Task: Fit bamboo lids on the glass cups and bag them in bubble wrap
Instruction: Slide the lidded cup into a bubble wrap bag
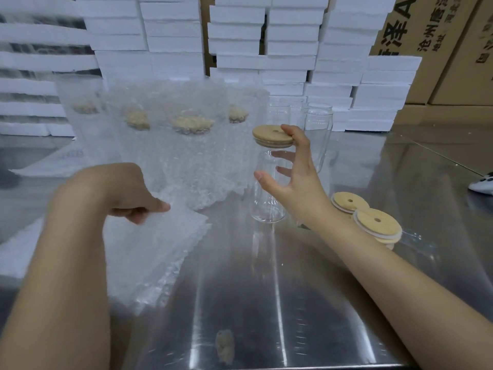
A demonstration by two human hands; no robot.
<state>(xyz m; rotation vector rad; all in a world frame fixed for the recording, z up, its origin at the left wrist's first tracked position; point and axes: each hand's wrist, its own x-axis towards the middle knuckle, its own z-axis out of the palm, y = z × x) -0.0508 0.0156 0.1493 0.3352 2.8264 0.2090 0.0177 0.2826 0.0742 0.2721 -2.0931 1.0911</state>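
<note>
A clear glass cup [266,198] stands upright on the steel table with a round bamboo lid [269,135] on its mouth. My right hand [296,180] is beside the cup with spread fingers; one fingertip touches the lid's rim and the thumb is off the glass. My left hand [133,198] pinches the top bubble wrap bag of a flat stack [149,252] at the left. Several wrapped, lidded cups [192,145] stand behind the stack. More loose bamboo lids [373,222] lie at the right by my forearm.
Bare glass cups [318,134] stand behind the lidded one. White foam boxes [240,36] are stacked along the back, cardboard cartons [440,44] at the far right. The steel table [266,303] reaches to the near edge. A white object [481,184] lies at the right edge.
</note>
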